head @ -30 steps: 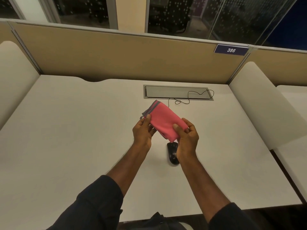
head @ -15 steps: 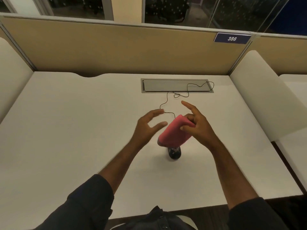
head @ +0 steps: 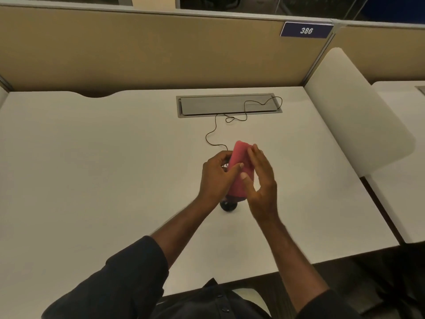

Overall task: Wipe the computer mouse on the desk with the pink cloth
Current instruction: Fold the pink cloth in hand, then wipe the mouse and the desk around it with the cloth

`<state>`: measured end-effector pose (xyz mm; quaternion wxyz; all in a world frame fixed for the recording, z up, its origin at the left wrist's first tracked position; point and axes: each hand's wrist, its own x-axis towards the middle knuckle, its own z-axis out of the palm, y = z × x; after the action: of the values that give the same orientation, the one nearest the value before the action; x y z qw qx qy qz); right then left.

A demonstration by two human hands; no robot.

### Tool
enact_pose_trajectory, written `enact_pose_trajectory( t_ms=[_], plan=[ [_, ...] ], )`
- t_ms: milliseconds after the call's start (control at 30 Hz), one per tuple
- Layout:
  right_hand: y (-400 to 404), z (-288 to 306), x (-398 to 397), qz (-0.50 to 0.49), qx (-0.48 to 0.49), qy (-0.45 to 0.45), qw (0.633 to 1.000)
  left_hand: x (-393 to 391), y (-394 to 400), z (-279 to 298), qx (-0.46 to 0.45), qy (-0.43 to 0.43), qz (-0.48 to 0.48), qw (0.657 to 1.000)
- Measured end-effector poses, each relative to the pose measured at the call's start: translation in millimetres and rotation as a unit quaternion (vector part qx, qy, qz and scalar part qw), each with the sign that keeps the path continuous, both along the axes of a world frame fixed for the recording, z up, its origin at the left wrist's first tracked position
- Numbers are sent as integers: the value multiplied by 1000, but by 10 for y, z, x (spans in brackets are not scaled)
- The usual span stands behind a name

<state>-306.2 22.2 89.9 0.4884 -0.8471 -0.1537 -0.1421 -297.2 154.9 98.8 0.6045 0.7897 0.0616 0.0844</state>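
Note:
A folded pink cloth (head: 240,157) stands between my two hands above the middle of the white desk (head: 92,180). My left hand (head: 216,178) grips its left side with thumb and fingers. My right hand (head: 259,180) presses flat against its right side, thumb on the front. Below the cloth, only the near end of the black computer mouse (head: 228,206) shows on the desk; the rest is hidden by the cloth and hands. Its thin black cable (head: 210,134) runs back across the desk.
A grey cable hatch (head: 227,105) is set into the desk at the back, with the cable looping over it. A tan partition (head: 138,54) with a blue "386" label (head: 306,31) closes the far side. A white divider (head: 351,107) stands on the right.
My left hand has closed onto the cloth after being open beside it. The cloth has turned more upright between both hands, still above the mouse.

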Motion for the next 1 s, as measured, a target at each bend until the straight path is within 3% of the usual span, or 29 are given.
enact_pose_trajectory(
  t_ms=[133,300,333,433,533,733,1000],
  plan=[
    [8,-27,-79,-13,180,149,972,-103,-274,61,0,-1,-59,998],
    [-120,27,-10,29,361,217,907,-129,-455,133,32,8,-95,995],
    [-145,15,15,39,395,239,886,-128,-480,167,55,-5,-94,994],
    [-174,28,35,17,509,335,793,-78,-536,12,249,-59,-78,964],
    [-247,15,60,-19,558,402,726,10,-596,-157,278,-37,-115,953],
    [-486,-40,234,15,539,400,741,122,-569,-269,305,-28,-186,934],
    [-770,-260,349,20,520,466,715,176,-543,-583,361,-40,-195,911]
  ],
)
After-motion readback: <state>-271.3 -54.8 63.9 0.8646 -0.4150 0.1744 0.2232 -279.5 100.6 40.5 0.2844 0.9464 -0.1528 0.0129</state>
